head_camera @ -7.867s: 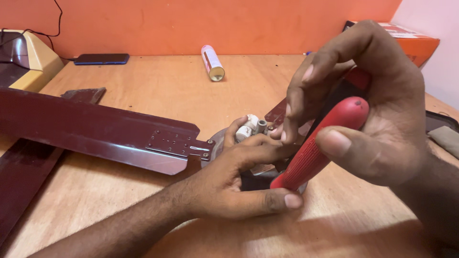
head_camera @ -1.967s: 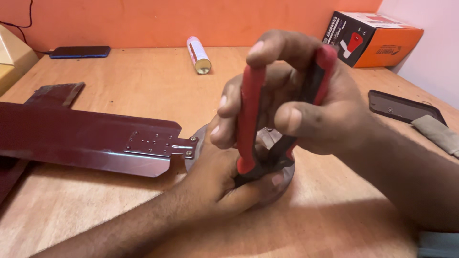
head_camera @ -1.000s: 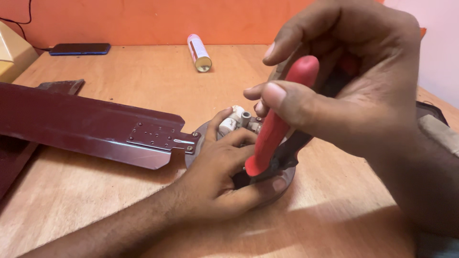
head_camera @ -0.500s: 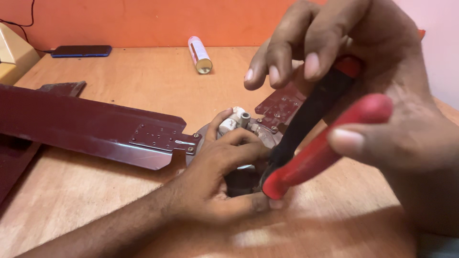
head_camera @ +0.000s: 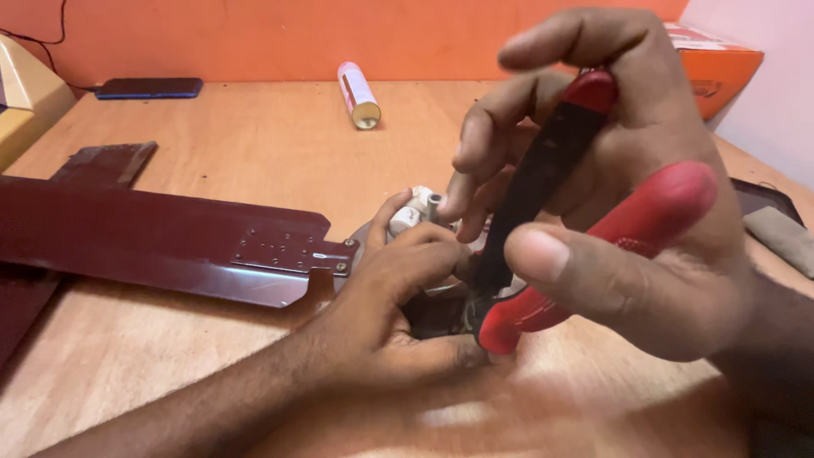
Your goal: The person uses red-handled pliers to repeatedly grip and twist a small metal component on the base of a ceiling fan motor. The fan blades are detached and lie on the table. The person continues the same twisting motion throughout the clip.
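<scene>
My left hand (head_camera: pixel 386 309) lies over a small fan motor hub (head_camera: pixel 415 216) on the wooden table (head_camera: pixel 254 144), gripping it with fingers curled around its white and grey top. My right hand (head_camera: pixel 644 229) hovers just right of it, shut on pliers with red and black handles (head_camera: pixel 585 246). The handles are spread apart and the plier jaws point down behind my left fingers, hidden from view. A dark maroon fan blade (head_camera: pixel 161 242) with a bolted metal bracket (head_camera: pixel 284 250) reaches from the left up to the hub.
A second maroon blade (head_camera: pixel 106 163) lies at the far left. A white spray can (head_camera: pixel 359 95) lies on its side at the back. A dark phone (head_camera: pixel 148 87) sits near the orange wall. An orange box (head_camera: pixel 712 64) stands at the back right, a dark flat object (head_camera: pixel 763 199) beside a grey cloth (head_camera: pixel 784 237).
My right hand has shifted its grip on the pliers and the handles have opened wider. My left hand has stayed on the hub.
</scene>
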